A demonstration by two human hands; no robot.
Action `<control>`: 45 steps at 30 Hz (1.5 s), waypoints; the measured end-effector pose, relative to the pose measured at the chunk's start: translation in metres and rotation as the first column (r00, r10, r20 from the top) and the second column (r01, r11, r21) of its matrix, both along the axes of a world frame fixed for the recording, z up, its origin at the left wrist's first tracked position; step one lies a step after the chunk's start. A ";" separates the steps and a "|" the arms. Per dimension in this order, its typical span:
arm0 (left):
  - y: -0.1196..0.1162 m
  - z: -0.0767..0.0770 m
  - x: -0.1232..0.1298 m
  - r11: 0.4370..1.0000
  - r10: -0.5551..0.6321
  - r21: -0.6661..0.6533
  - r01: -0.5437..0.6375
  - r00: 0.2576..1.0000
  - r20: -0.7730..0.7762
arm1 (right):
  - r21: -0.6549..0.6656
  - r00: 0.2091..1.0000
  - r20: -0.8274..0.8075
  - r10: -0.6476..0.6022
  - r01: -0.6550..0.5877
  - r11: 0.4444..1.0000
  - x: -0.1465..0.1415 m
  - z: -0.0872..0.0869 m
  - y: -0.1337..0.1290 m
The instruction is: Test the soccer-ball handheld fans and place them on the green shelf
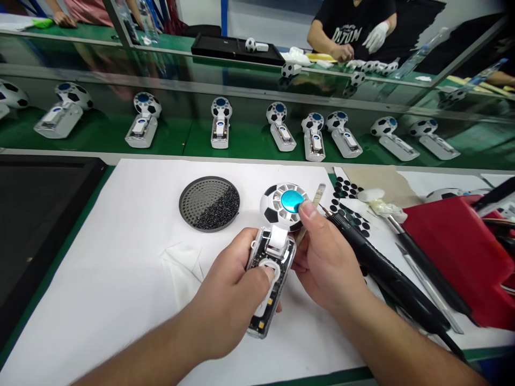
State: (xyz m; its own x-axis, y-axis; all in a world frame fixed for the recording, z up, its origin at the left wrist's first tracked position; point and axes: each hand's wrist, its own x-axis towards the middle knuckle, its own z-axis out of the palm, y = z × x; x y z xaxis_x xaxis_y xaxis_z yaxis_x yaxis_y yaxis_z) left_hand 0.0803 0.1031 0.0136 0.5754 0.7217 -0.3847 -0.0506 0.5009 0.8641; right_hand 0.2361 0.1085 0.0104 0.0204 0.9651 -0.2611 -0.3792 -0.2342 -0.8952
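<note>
A handheld device with a football-patterned round head [271, 210] and a clear body showing its circuit board is held up over the white sheet [120, 279]. My left hand [237, 289] grips the clear body, thumb on the white round button. My right hand [325, 246] pinches the head's right edge, its thumb at the rim of the shiny blue disc [292, 201]. A thin flat tool [319, 194] sticks up beside the right thumb; its lower part is hidden by the hand. Left of the head lies a round dark tray [193, 201] with small black pieces.
Similar devices [220, 123] stand in a row on the green belt [181, 134]. At right lie a black corded tool [386, 268], black dot stickers [341, 187], a knife [430, 289] and a red box [462, 252]. Across the belt, a person [354, 27] works.
</note>
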 end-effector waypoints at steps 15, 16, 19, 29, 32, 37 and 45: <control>0.003 -0.006 -0.002 1.000 0.010 -0.031 -0.006 0.991 0.131 | 0.005 0.998 0.060 0.005 -0.005 1.000 0.008 0.003 0.002; 0.003 -0.007 -0.004 0.999 0.030 -0.033 -0.025 0.983 0.181 | 0.000 0.996 0.086 -0.014 0.014 1.000 0.010 0.003 0.004; 0.006 -0.008 -0.008 0.996 0.092 -0.042 -0.084 0.965 0.244 | -0.055 0.984 0.177 -0.027 0.038 0.998 0.015 0.000 0.009; 0.003 -0.004 -0.010 0.994 0.108 -0.016 -0.110 0.929 0.353 | -0.061 0.843 0.525 0.117 -0.100 0.993 0.006 -0.006 0.009; 0.003 -0.005 -0.010 0.994 0.105 -0.017 -0.105 0.937 0.334 | 0.034 0.630 0.776 0.037 -0.100 0.994 0.010 0.001 0.006; 0.003 -0.003 -0.010 0.998 0.058 0.002 -0.060 0.968 0.245 | 0.048 0.397 0.918 -0.008 -0.091 0.995 0.036 0.020 -0.011; 0.004 0.001 -0.007 1.000 0.011 0.001 -0.011 0.993 0.118 | -0.294 0.102 0.942 0.319 -0.202 0.934 0.081 0.015 -0.059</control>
